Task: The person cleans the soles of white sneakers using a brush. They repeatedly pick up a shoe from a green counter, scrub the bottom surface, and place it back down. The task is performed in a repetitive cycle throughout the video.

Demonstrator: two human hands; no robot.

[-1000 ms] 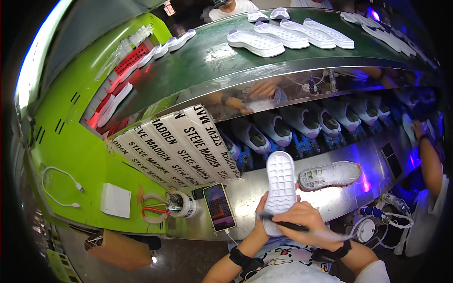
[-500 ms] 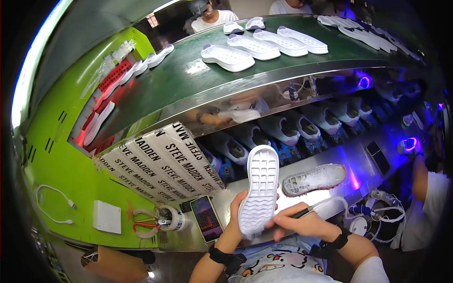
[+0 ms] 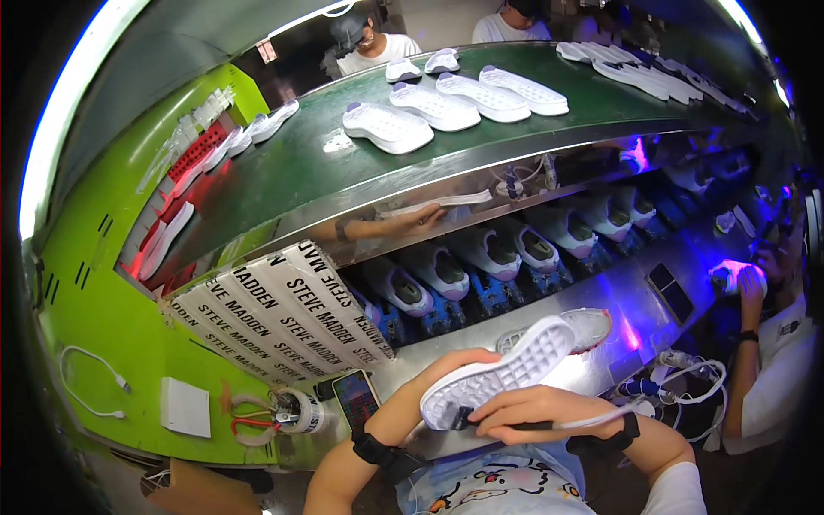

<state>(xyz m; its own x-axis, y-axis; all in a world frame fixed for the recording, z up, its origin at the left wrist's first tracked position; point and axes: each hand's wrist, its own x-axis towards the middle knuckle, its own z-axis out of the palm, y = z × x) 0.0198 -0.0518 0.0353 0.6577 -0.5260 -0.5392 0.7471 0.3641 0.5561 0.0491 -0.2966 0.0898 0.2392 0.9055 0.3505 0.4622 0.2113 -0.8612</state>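
Left hand [image 3: 438, 378] | white sole [image 3: 502, 373] tipped sideways since earlier | right hand [image 3: 536, 410] gripping pen [image 3: 549, 424]

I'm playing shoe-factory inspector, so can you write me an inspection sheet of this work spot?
Surface: shiny metal bench, lit violet at the right.
Job's things: white shoe held sole up, tilted; thin dark tool with white cord at its heel end.
Clutter: phone, tape roll, red-handled scissors, printed cardboard sheet, another white shoe on the bench.
Grippers: left hand grips the shoe; right hand holds the tool.
Cables: white cord on the green panel; coiled white cables at right.
Surroundings: green conveyor carrying white soles; other people working nearby.
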